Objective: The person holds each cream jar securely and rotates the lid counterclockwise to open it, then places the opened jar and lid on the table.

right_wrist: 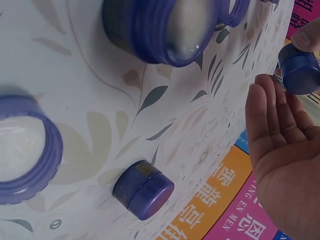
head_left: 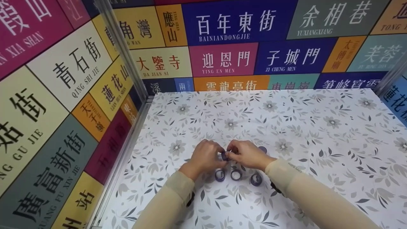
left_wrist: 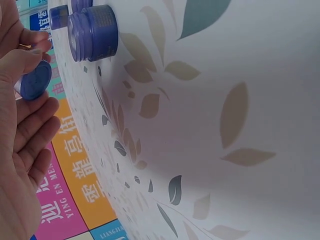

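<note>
Nearest the front edge of the table [head_left: 318, 152], itself out of view, came a short row: a left uncapped jar [head_left: 218, 180], a middle uncapped jar [head_left: 235, 179] with white filling showing, and a right uncapped jar [head_left: 256, 184], this last a touch closer to the front edge. No hand was on any of them!

Just past that row, here was the crux: the left hand [head_left: 206, 154] from the left-edge side, the right hand [head_left: 249, 154] from the right-edge side, and a purple jar [head_left: 224, 156] squarely between them, up off the surface. Neither hand was nearer; both had their fingers on it. The left hand pinched it from its side, the right pinched it with thumb and fingertips, its lower fingers extended loosely beneath. The squat jar looked tipped, its base-to-lid axis seeming to run roughly left edge to right edge, hand to hand. A seam ran round it; whether the lid sat tight, I couldn't tell.

Farther on, partly behind the right hand, stood a capped jar [head_left: 262, 149], well short of the far edge. And beyond that edge rose the bright sign wall [head_left: 238, 24].
</note>
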### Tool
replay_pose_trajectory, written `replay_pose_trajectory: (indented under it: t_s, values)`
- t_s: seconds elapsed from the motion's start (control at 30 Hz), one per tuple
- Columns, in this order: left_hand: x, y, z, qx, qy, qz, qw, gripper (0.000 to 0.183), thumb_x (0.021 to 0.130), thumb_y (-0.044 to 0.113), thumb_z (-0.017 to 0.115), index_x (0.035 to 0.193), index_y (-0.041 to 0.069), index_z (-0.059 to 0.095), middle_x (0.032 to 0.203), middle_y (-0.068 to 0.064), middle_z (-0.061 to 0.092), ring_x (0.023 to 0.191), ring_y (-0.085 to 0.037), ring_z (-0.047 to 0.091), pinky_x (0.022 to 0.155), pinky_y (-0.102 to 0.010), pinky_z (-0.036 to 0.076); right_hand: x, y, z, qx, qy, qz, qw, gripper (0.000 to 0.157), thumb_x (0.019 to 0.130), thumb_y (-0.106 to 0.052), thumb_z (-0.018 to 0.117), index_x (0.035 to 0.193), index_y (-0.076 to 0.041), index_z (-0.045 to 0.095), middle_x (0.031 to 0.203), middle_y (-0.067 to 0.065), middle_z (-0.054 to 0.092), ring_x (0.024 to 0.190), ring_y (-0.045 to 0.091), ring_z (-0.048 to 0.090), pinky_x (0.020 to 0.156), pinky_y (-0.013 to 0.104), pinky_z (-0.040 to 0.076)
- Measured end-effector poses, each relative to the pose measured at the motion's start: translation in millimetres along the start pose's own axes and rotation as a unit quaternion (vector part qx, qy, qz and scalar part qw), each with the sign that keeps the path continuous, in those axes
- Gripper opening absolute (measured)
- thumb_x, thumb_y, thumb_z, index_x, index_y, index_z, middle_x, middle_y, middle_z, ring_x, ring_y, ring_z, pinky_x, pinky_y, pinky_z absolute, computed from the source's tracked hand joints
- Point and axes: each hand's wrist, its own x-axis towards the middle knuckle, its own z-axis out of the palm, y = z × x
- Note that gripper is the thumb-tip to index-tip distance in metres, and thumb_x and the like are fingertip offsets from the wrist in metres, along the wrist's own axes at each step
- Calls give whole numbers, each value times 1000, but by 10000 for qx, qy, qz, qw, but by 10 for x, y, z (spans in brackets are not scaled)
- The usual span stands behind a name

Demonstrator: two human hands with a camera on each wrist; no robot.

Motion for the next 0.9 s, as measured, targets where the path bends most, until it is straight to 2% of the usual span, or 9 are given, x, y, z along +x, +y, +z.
replay_pose_trajectory:
  t_s: [0.1,0.23,0.37,0.47,0.57,0.67,0.8,0.9]
  values:
    - [3,-7,4,40,-26,-8,10000,23,71,40,80,80,19,79,72,8,69,67,-14,59,74,-33,46,8,5,-8,158,-76,-130,9998,16,89,-20,71,100,-10,66,81,-6,66,72,9,63,67,31,53]
    - [9,-14,12,62,-82,-33,9999,24,71,42,80,79,19,78,71,9,68,67,-14,58,73,-33,46,1,9,-24,493,-287,-129,9983,26,84,-13,72,108,-6,63,90,1,68,77,15,66,66,29,54]
    - [16,-10,11,61,-69,-22,10000,26,71,43,80,80,19,78,72,9,69,68,-14,59,74,-33,46,-8,9,-25,478,-190,13,9987,26,89,-18,70,110,-6,63,94,3,67,80,18,66,68,32,54]
    - [22,0,6,109,-76,-21,9999,27,70,44,80,79,19,78,71,9,68,67,-15,59,73,-34,46,-7,10,-12,185,-5,36,9998,22,94,-26,67,107,-8,64,89,-2,68,79,14,65,72,35,53]
    - [27,8,2,130,-149,-44,9998,28,71,45,80,81,19,78,73,8,69,68,-15,59,74,-34,46,-6,10,-5,9,39,7,10000,19,94,-26,67,103,-10,65,84,-5,68,77,11,63,73,36,52]
    - [28,14,-4,119,-247,-77,9996,28,72,44,80,83,19,80,75,7,71,70,-15,60,76,-33,46,-9,10,-12,175,-80,24,9998,17,91,-22,70,102,-10,65,82,-5,67,75,11,64,70,33,53]
    - [26,17,-6,96,-308,-113,9994,28,73,44,79,84,18,80,76,8,71,71,-15,61,76,-33,46,-9,20,-25,483,-237,-1,9985,26,86,-15,72,108,-6,64,89,0,68,78,17,66,68,30,54]
    - [28,13,0,88,-285,-148,9994,28,73,45,79,83,19,80,76,8,71,71,-15,61,76,-34,46,-5,18,-34,545,-226,62,9982,29,87,-19,72,111,-4,63,91,1,69,80,17,67,70,31,54]
